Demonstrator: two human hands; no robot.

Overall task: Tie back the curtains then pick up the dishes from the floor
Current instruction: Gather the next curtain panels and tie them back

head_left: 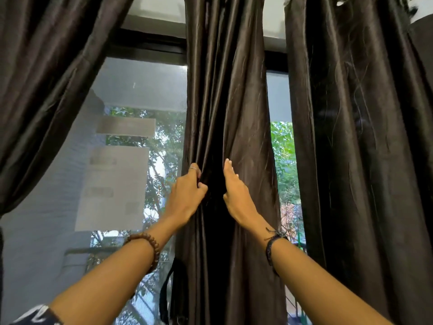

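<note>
Gathering the middle curtain: left hand pinches a fold, right hand lies flat and open against it. Slippery satin could slide loose before tying.

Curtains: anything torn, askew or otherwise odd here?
Nothing torn. The middle curtain hangs loose, both hands gathering its folds. The right curtain shows fine pale scuff lines. The left curtain is already swept aside.
</note>
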